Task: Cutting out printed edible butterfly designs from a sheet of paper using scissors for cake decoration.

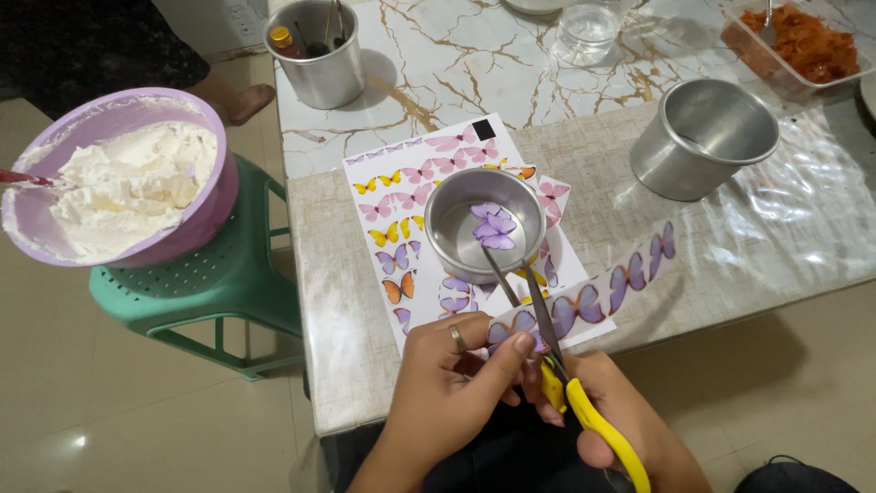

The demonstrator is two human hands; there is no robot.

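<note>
My right hand (630, 429) grips yellow-handled scissors (584, 411) whose blades (525, 292) point up and away, cutting into a paper strip of purple butterflies (602, 288). My left hand (456, 383), with a ring on one finger, pinches the near end of that strip beside the blades. Just beyond the blade tips a small round metal tin (452, 233) holds cut purple butterflies (493, 228). The tin rests on a printed sheet of coloured butterflies (401, 196).
A purple bowl of white cream (119, 183) sits on a green plastic stool (219, 283) to the left. On the table are a larger metal tin (703, 137), a steel cup with small bottles (315, 55), a glass (589, 27) and a tray of orange food (794, 41).
</note>
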